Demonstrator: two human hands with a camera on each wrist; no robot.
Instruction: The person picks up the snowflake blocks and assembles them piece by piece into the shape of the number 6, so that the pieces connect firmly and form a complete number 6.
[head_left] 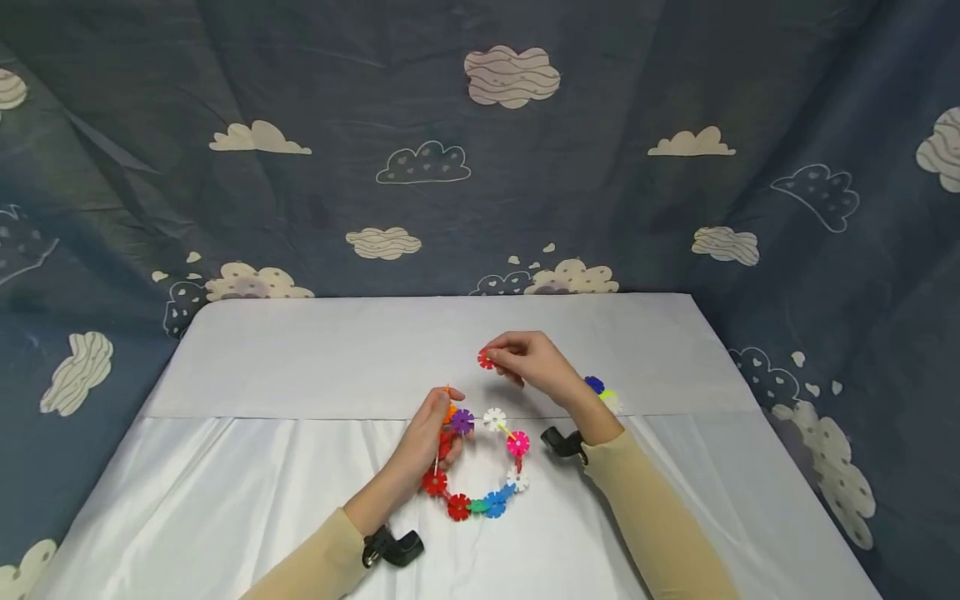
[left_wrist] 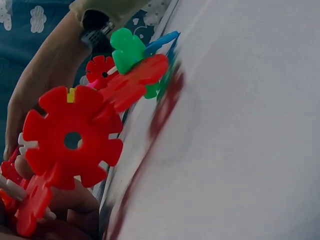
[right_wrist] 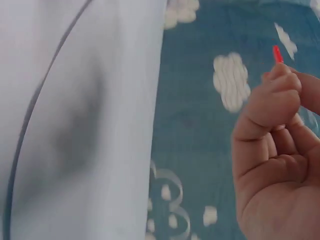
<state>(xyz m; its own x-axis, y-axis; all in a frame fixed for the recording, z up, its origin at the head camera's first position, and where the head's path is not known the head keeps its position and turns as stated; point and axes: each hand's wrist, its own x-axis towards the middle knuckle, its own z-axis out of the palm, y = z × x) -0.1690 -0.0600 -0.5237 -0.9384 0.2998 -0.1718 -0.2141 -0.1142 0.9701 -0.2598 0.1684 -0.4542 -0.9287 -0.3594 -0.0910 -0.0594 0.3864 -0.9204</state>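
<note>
A table [head_left: 300,500] draped in a smooth white cloth fills the lower half of the head view; a crease runs straight across it from side to side, about halfway between the near and far edges. Behind the far edge and along both sides hangs a dark blue backdrop [head_left: 637,208] printed with white and outlined clouds.

Near the middle of the table, just on the near side of the crease, lies a ring of snowflake discs [head_left: 483,467] in red, green, blue, white, pink and purple. The left hand [head_left: 427,437] grips the ring's left side, fingers curled round the orange and purple pieces. The right hand [head_left: 532,362] hovers above the crease, its fingertips pinching a single red disc [head_left: 486,359]. A few loose discs [head_left: 602,392], blue, green and white, lie beside the right wrist, toward the table's right edge.
</note>
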